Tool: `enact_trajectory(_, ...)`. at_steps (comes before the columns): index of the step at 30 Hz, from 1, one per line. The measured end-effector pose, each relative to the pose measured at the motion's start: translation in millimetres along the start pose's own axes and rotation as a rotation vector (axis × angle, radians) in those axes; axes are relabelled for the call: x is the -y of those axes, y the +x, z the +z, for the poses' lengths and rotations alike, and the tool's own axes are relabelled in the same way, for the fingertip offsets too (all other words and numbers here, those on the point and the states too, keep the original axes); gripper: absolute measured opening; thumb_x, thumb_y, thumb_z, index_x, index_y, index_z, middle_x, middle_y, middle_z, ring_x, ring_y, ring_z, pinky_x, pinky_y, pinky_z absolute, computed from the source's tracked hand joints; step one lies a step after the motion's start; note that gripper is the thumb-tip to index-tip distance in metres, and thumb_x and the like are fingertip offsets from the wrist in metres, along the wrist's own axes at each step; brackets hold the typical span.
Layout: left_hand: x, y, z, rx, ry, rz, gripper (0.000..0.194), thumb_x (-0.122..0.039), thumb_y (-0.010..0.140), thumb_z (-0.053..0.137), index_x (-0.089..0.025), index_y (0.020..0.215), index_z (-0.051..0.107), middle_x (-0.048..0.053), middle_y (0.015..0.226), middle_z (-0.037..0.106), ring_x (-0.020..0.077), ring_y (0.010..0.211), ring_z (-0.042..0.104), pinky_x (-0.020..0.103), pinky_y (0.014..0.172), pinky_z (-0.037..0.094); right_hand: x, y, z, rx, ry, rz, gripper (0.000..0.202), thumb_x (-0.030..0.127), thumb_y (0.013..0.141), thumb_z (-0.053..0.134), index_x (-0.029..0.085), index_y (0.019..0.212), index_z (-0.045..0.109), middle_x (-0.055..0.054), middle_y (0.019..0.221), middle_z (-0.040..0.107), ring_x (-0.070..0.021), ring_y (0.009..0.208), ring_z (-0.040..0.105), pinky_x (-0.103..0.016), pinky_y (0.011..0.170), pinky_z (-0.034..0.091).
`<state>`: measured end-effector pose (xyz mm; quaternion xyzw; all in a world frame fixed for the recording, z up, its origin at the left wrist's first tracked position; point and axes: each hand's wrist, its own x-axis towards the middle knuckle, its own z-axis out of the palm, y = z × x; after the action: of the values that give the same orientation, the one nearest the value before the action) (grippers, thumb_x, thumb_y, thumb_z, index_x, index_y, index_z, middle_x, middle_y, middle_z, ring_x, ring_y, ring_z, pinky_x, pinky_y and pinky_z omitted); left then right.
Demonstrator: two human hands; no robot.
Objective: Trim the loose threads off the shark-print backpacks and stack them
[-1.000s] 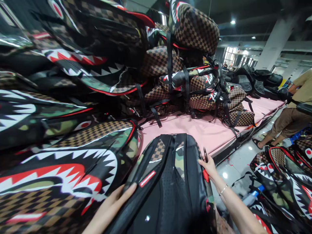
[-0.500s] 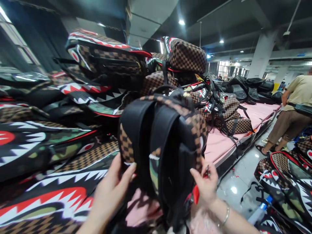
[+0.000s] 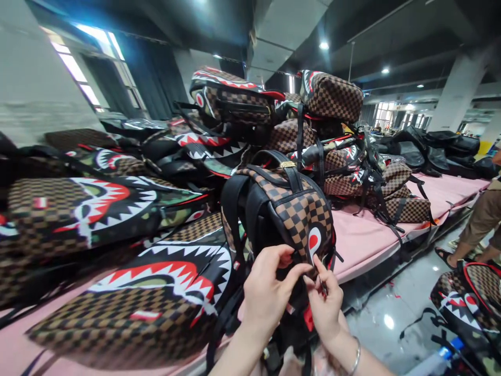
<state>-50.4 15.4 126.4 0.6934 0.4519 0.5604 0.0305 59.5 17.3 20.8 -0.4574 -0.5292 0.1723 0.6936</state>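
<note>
Checkered backpack (image 3: 285, 211) upright mid-frame, probably angled so its side edge faces me. My left hand (image 3: 264, 292) and right hand (image 3: 325, 308) meet there, fingertips curled close; can't tell what's pinched. Shark-mouth bag (image 3: 156, 297) crowds lower left of pink counter (image 3: 358, 240); bag pile (image 3: 291, 133) blocks behind.

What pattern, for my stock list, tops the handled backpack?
The backpack has brown-and-black checks on top; head view.
</note>
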Motion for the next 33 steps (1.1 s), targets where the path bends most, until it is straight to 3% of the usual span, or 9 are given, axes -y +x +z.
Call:
enact_trajectory(3, -6.4, 3.2, 4.1, -0.034, 0.12, 0.138, 0.007, -0.024, 0.081, 0.055, -0.019, 0.083, 0.06, 0.002, 0.075, 0.061, 0.0141, 0.068, 0.059, 0.025, 0.066, 0.047, 1.9, -0.4, -3.9, 0.014, 0.018, 0.047, 0.024, 0.028, 0.081, 0.056, 0.019, 0.064, 0.042, -0.02, 0.114, 0.06, -0.013, 0.061, 0.059, -0.025, 0.059, 0.048)
enact_trajectory(6, -10.9, 3.7, 4.6, -0.034, 0.11, 0.163, 0.009, -0.02, 0.082, 0.052, -0.019, 0.082, 0.061, 0.003, 0.077, 0.061, 0.0136, 0.069, 0.058, 0.024, 0.064, 0.045, 9.1, 6.8, -14.0, 0.055, 0.051, 0.107, 0.026, 0.031, 0.079, 0.058, 0.019, 0.063, 0.043, -0.017, 0.11, 0.063, -0.0145, 0.069, 0.059, -0.026, 0.064, 0.047)
enact_trajectory(8, -13.1, 3.6, 5.8, -0.019, 0.012, 0.061, 0.009, -0.02, 0.081, 0.052, -0.018, 0.076, 0.06, 0.003, 0.073, 0.06, 0.0134, 0.066, 0.057, 0.023, 0.062, 0.045, 17.0, 13.4, -24.5, 0.079, 0.098, 0.155, 0.026, 0.033, 0.078, 0.06, 0.019, 0.064, 0.043, -0.012, 0.097, 0.066, -0.0151, 0.073, 0.058, -0.026, 0.067, 0.046)
enact_trajectory(11, -13.1, 2.4, 12.2, 0.034, -0.282, -0.221, 0.012, -0.023, 0.078, 0.053, -0.018, 0.068, 0.056, 0.0, 0.065, 0.056, 0.0125, 0.059, 0.054, 0.022, 0.055, 0.043, 32.5, 20.4, -43.3, 0.11, 0.19, 0.238, 0.025, 0.037, 0.076, 0.063, 0.018, 0.068, 0.047, -0.002, 0.073, 0.059, -0.0119, 0.067, 0.052, -0.023, 0.064, 0.043)
enact_trajectory(14, -9.3, -1.7, 23.6, 0.045, -0.58, -0.436, 0.013, -0.026, 0.075, 0.057, -0.017, 0.066, 0.054, -0.002, 0.06, 0.052, 0.011, 0.055, 0.051, 0.021, 0.054, 0.041, 48.3, 21.0, -59.4, 0.298, 0.376, 0.373, 0.031, 0.047, 0.083, 0.052, 0.017, 0.079, 0.054, 0.004, 0.061, 0.044, -0.0071, 0.053, 0.037, -0.019, 0.05, 0.032)
enact_trajectory(17, -5.5, -7.2, 36.1, -0.019, -0.744, -0.515, 0.014, -0.028, 0.072, 0.062, -0.016, 0.067, 0.054, -0.003, 0.06, 0.051, 0.0095, 0.056, 0.048, 0.02, 0.055, 0.04, 57.4, 17.9, -66.1, 0.491, 0.579, 0.519, 0.039, 0.05, 0.088, 0.042, 0.014, 0.084, 0.056, 0.006, 0.055, 0.034, -0.005, 0.047, 0.025, -0.019, 0.044, 0.021)
enact_trajectory(20, -4.2, -10.8, 45.2, -0.086, -0.808, -0.525, 0.015, -0.029, 0.071, 0.064, -0.017, 0.07, 0.055, -0.003, 0.062, 0.052, 0.0087, 0.058, 0.048, 0.019, 0.056, 0.039, 57.8, 17.3, -63.4, 0.543, 0.716, 0.611, 0.035, 0.047, 0.086, 0.048, 0.013, 0.081, 0.056, 0.007, 0.052, 0.033, -0.0031, 0.043, 0.021, -0.018, 0.041, 0.015)
enact_trajectory(24, -4.1, -11.7, 49.3, -0.132, -0.782, -0.495, 0.015, -0.03, 0.071, 0.064, -0.017, 0.07, 0.057, -0.003, 0.064, 0.052, 0.0098, 0.06, 0.049, 0.02, 0.058, 0.04, 55.8, 23.9, -55.6, 0.517, 0.784, 0.682, 0.036, 0.047, 0.083, 0.054, 0.013, 0.07, 0.053, 0.01, 0.045, 0.027, -0.0016, 0.038, 0.015, -0.017, 0.037, 0.01)
enact_trajectory(33, -6.5, -12.9, 49.1, -0.152, -0.67, -0.449, 0.014, -0.03, 0.072, 0.062, -0.017, 0.068, 0.056, -0.002, 0.066, 0.052, 0.0118, 0.061, 0.051, 0.022, 0.059, 0.043, 62.7, 33.3, -46.8, 0.475, 0.608, 0.622, 0.043, 0.054, 0.079, 0.054, 0.014, 0.064, 0.05, 0.012, 0.041, 0.024, -0.0011, 0.036, 0.014, -0.017, 0.035, 0.009)
